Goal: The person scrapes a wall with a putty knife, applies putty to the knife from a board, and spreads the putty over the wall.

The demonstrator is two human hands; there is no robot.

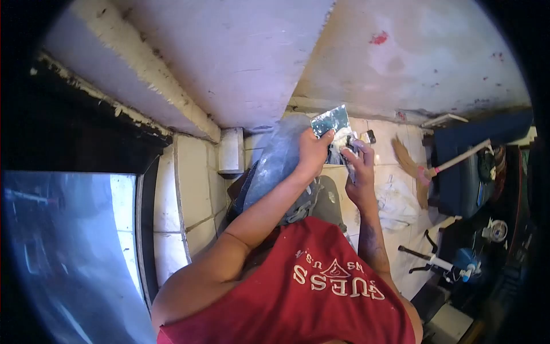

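Observation:
My left hand (314, 152) is closed around the near edge of a flat rectangular plate (330, 120) with a dark green, shiny face and white smears. A clump of white paste (342, 136) lies at the plate's right side. My right hand (362, 161), its fingers coated in white, is curled close beside the paste. Something small and dark shows between its fingertips, but its kind is too hidden to tell. Both hands are near each other in front of my knees, above the tiled floor.
A broom (421, 172) leans at the right, near a dark blue piece of furniture (455, 140). A white crumpled sack (396, 203) lies on the floor. A white stand with black feet (438, 262) is at lower right. Patchy walls (401, 63) rise ahead; a dark-framed glass panel (69, 241) stands left.

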